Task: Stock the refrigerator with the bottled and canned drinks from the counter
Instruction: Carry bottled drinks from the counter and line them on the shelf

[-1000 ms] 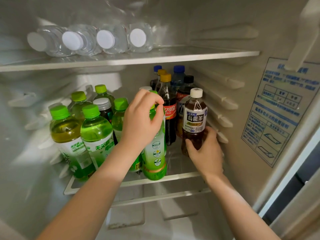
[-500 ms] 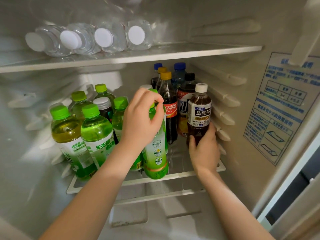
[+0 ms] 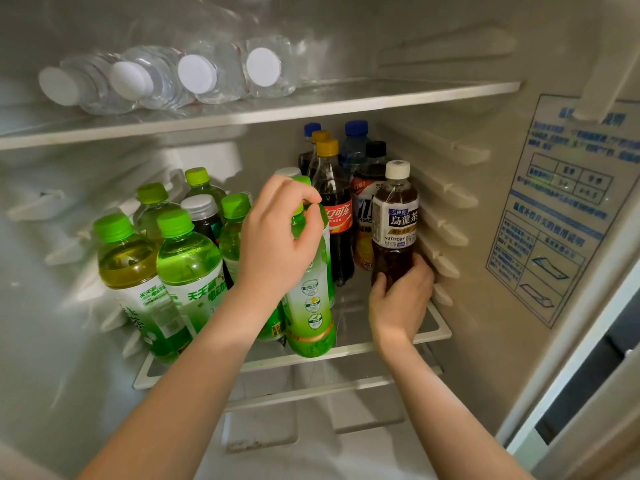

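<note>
My right hand (image 3: 398, 299) has slid the oolong tea bottle (image 3: 394, 223) deeper along the middle shelf (image 3: 429, 332), fingers clamped on its base. My left hand (image 3: 277, 244) pinches the green bottle (image 3: 310, 299)'s neck. Next I'd release both, upright.

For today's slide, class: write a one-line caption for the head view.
Two hands stocking a fridge: left hand steadies a green bottle, right hand seats an oolong tea bottle.

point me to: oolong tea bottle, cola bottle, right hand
oolong tea bottle (image 3: 396, 223), head view, on its white label.
cola bottle (image 3: 337, 216), head view, on its red label.
right hand (image 3: 398, 303), head view, on the back of the hand.
</note>
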Tool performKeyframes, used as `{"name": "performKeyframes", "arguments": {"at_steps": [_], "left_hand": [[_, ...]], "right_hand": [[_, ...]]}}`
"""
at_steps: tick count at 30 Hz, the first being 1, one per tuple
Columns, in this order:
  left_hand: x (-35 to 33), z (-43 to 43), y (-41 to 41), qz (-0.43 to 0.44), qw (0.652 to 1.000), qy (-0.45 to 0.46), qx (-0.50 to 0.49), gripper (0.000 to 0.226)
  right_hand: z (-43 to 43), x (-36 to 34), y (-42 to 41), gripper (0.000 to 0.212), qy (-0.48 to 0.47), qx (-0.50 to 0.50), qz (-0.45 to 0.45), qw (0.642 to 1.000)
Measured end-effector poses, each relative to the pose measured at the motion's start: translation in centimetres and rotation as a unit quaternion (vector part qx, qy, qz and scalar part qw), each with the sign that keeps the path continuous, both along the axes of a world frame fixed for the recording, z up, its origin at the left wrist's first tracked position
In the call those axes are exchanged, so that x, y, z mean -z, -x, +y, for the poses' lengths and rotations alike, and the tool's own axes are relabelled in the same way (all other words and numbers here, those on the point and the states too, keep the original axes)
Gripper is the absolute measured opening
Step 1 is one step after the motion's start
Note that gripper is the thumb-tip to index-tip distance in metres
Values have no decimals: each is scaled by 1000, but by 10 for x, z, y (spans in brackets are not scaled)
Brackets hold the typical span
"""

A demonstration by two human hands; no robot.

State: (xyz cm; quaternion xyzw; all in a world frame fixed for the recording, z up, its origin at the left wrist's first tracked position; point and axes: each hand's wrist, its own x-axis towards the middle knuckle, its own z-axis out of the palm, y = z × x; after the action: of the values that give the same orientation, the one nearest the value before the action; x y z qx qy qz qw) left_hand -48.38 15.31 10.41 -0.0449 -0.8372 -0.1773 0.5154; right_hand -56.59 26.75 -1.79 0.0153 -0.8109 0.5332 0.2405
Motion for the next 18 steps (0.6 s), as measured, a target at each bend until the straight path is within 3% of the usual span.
{"name": "performKeyframes", "arguments": {"at_steps": [7, 15, 18], "left_hand": [[2, -2, 0, -8, 1000, -2, -4, 23], [-8, -16, -21, -144, 989, -15, 32, 50], [-18, -22, -31, -186, 980, -43, 52, 45]], "right_hand": [[10, -2, 2, 61, -42, -20, -42, 998], [33, -2, -15, 60, -71, -65, -27, 995], [43, 2, -23, 60, -60, -68, -26, 996]]}}
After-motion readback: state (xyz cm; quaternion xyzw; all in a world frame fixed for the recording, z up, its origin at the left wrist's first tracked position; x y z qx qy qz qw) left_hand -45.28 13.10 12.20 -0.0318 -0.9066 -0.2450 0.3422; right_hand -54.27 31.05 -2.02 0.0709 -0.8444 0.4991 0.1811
